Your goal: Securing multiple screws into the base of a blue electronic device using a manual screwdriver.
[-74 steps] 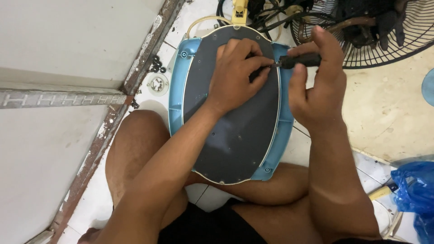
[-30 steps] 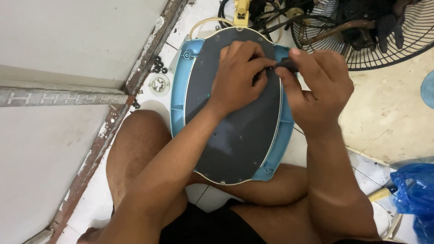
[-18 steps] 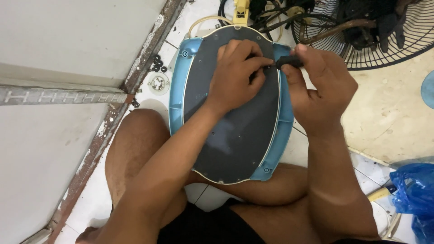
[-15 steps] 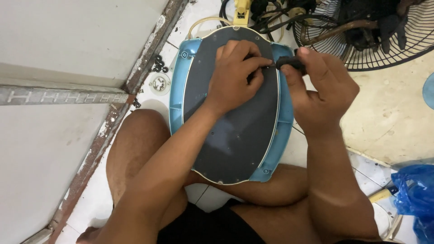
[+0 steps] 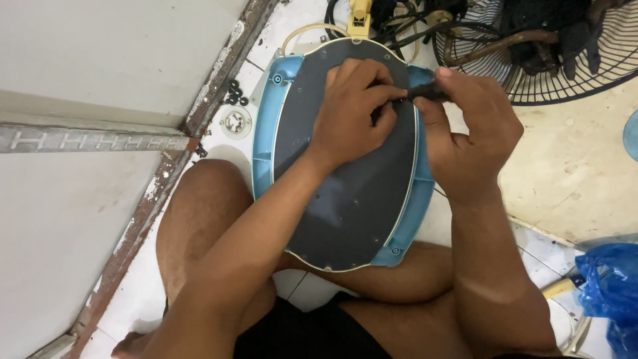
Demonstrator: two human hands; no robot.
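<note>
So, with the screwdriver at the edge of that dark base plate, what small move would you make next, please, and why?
Probably keep turning the screwdriver a little. The right hand grips its black handle near the plate's right rim, and the left hand lies flat on the dark plate with fingertips pinched at the tip. The screw itself is hidden, so that is a guess.

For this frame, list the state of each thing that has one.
Left hand: pressed flat on the dark plate, fingertips by the tool tip.
Right hand: closed around a black tool handle.
Dark plate: seated in the blue housing, resting across the legs.
Fan guard: lying on the floor.
Blue bag: crumpled.
</note>
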